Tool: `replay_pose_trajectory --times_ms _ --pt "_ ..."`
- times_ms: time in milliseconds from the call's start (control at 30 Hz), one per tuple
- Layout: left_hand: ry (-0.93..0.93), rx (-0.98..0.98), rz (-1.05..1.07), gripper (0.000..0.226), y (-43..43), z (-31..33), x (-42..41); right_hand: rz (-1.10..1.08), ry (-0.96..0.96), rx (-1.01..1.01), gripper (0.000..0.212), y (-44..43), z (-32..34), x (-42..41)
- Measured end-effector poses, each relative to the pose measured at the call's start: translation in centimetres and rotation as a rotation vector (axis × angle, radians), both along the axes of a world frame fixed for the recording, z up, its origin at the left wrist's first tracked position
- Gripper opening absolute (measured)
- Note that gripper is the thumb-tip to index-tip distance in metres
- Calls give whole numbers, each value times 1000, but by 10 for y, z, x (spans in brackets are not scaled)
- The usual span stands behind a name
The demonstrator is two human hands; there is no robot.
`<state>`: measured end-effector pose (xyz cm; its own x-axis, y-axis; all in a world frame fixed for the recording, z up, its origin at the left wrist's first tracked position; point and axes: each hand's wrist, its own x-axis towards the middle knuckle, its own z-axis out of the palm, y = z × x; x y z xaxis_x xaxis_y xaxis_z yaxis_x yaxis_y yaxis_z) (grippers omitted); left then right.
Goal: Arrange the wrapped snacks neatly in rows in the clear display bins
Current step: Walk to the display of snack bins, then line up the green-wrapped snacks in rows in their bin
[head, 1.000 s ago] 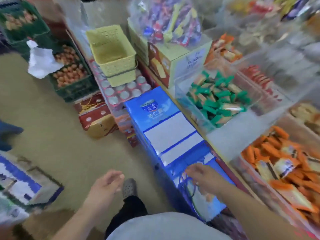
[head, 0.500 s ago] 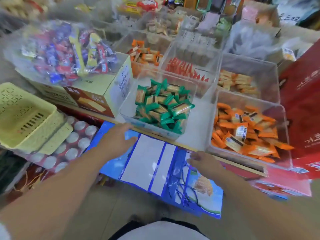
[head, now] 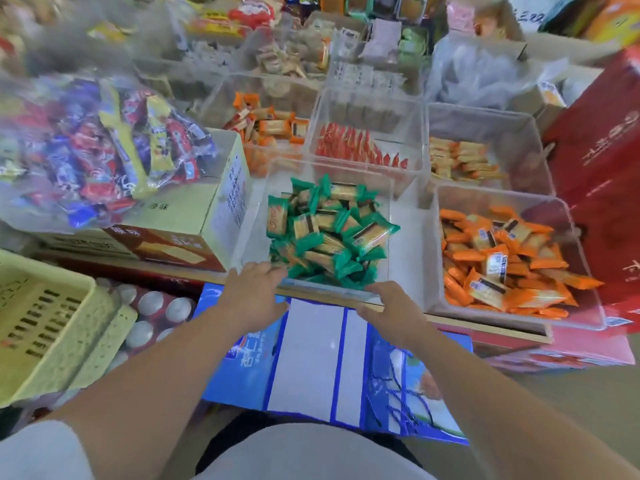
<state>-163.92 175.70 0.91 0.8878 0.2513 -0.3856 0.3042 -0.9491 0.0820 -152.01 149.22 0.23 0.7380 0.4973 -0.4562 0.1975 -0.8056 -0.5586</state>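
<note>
Nearest me, below both forearms, a blue printed carton [head: 311,358] lies flat, with a yellow perforated plastic basket [head: 45,323] to its left. Just beyond, my left hand [head: 254,292] has its fingers curled over the near rim of a clear plastic bin [head: 256,216] on the surface [head: 408,237]. My right hand [head: 391,313] sits apart from it at the same rim, fingers bent against it, though I cannot tell whether it clamps. Green-wrapped snacks [head: 329,233] lie in a loose heap inside that bin. Right of it, a second clear bin [head: 568,216] holds jumbled orange-wrapped snacks [head: 502,258]. Farther back, red packets [head: 360,147] stand in a row in another clear bin [head: 420,140].
</note>
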Motion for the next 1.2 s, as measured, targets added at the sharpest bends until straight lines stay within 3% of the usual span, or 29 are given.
replay_pose_trajectory --times_ms 233,367,467,600,700,833,1000,1200 --pt "-144 -25 -195 60 34 -13 -5 -121 -80 -105 60 24 5 -19" --pt "-199 -51 -255 60 60 -15 -8 135 -451 -527 52 46 16 -22" --pt "-148 -80 -321 72 85 -21 -22 290 -603 -598 50 73 22 -26" --pt "-109 -202 -328 86 91 -28 -29 356 -383 -347 46 116 25 -25" --pt "-149 -308 -250 81 89 -32 -31 352 -340 -226 41 147 28 -20" --pt "-233 -463 -158 76 84 -36 -39 305 -86 -66 47 185 22 -15" --pt "-271 -463 -136 72 82 -34 -38 364 87 -183 45 196 4 -2" --pt "-203 -257 -206 64 80 -23 -28 436 167 -316 95 178 -8 11"
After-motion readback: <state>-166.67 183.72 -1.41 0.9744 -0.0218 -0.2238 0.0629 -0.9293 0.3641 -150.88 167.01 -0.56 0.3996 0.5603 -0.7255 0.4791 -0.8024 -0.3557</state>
